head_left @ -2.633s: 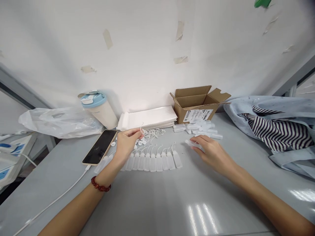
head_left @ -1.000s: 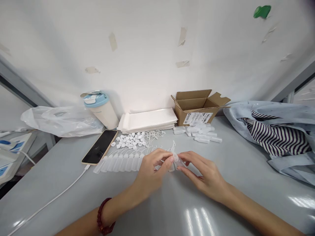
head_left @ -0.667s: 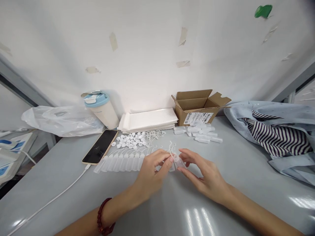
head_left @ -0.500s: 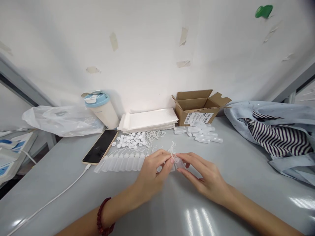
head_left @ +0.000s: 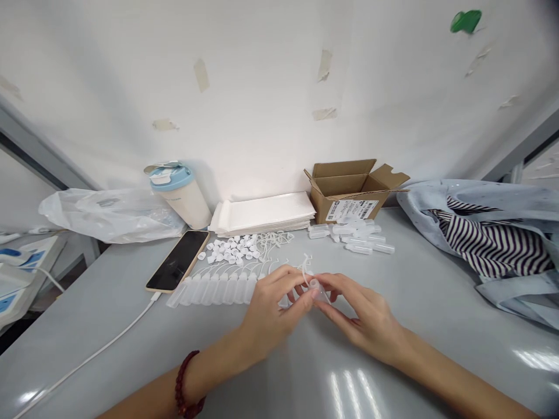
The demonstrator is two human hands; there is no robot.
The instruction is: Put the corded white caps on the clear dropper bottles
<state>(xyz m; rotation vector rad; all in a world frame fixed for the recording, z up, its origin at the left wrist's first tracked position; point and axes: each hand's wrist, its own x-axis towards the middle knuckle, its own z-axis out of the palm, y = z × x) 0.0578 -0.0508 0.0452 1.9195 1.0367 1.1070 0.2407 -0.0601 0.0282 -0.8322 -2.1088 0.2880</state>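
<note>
Between my two hands is a small translucent plastic bottle (head_left: 322, 291), tilted with its open neck toward my left hand. My right hand (head_left: 367, 311) is closed around it, thumb below and fingers above. Thumb and forefinger of my left hand (head_left: 271, 308) pinch by the bottle's neck, at a thin white strap (head_left: 304, 269) that curves upward. Whether the strap is looped on the neck cannot be told, as fingers cover it. Left of my hands, a row of similar bottles (head_left: 218, 290) lies side by side with straps on; my left hand hides its right end.
Behind the row lie loose white caps (head_left: 233, 249) and a heap of straps (head_left: 279, 237). Farther back are white envelopes (head_left: 266, 212), a cardboard box (head_left: 349, 198) and loose bottles (head_left: 360, 237). A phone (head_left: 179, 262), a cup (head_left: 183, 198) and a plastic bag (head_left: 109, 215) are left; cloth (head_left: 493, 233) is right.
My left thumb has shifted slightly right, onto the bottle's neck. The bottle has turned a little in my right fingers, so its opening shows more. The things around are unmoved.
</note>
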